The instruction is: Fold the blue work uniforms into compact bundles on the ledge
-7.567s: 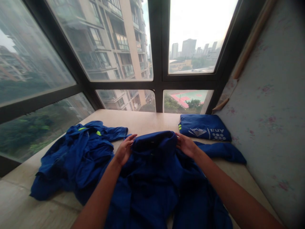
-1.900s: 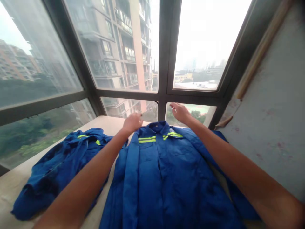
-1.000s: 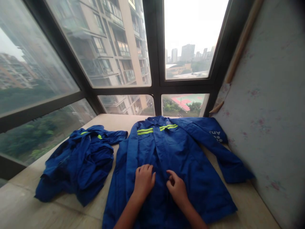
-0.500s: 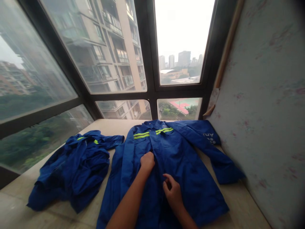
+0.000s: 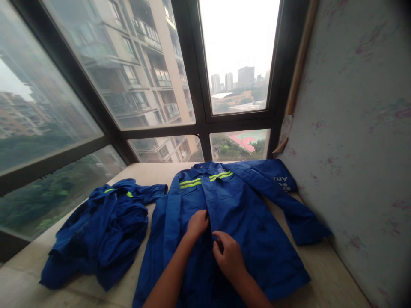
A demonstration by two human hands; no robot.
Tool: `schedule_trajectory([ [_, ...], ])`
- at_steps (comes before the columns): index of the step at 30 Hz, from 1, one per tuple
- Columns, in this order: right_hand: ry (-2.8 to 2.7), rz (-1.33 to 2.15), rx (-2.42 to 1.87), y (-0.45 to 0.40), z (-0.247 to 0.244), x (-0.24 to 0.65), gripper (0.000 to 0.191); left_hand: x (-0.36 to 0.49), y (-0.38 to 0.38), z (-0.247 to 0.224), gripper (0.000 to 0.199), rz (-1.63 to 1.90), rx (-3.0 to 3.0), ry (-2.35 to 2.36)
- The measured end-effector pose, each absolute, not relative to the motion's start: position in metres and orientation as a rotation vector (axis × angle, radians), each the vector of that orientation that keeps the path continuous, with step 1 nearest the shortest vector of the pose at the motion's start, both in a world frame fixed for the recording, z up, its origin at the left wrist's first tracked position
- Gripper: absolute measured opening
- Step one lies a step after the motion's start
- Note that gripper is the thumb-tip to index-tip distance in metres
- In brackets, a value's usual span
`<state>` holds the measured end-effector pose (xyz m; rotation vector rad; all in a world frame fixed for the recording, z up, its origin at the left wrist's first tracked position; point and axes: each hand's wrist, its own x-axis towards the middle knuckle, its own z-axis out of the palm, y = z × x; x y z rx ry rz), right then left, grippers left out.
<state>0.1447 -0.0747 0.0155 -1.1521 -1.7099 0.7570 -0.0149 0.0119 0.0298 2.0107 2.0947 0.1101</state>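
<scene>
A blue work jacket [image 5: 237,214] with yellow-green chest stripes lies spread out, front side up, its collar toward the window. My left hand [image 5: 198,223] is closed on the jacket's front opening, near the middle; its fingertips are partly hidden. Slightly lower and to the right, my right hand [image 5: 228,254] has curled fingers and thumb at the same front edge, pinching the cloth there. Both forearms lie over the lower part of the jacket. The jacket's right-hand sleeve [image 5: 298,220] stretches out toward the wall.
Another crumpled blue garment [image 5: 102,235] with yellow-green strips lies to the left on the pale ledge [image 5: 73,291]. A folded blue cloth with white print [image 5: 284,179] sits at the back right. Dark window frames [image 5: 202,128] and a flowered wall [image 5: 353,149] enclose the ledge.
My right hand has moved a little left, closer to the front edge. My left hand has dropped slightly down the opening. The jacket lies much as before; the view has shifted slightly.
</scene>
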Motion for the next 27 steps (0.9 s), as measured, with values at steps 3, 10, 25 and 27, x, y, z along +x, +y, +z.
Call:
schedule_trajectory([
  [3, -1.800, 0.747, -1.182, -0.077, 0.016, 0.145, 0.034, -0.018, 0.007, 0.023, 0.028, 0.161, 2.065, 2.000],
  [10, -2.036, 0.746, -1.124, -0.086, 0.014, 0.148, 0.020, -0.028, -0.022, 0.021, 0.037, 0.253, 2.193, 1.874],
  [25, -2.287, 0.545, -1.129, -0.134, -0.033, 0.153, 0.061, -0.024, -0.048, -0.004, 0.059, 0.021, 2.417, 1.829],
  [27, -2.332, 0.536, -1.107, -0.137, -0.037, 0.157, 0.064, -0.027, -0.049, -0.004, 0.057, 0.071, 2.432, 1.865],
])
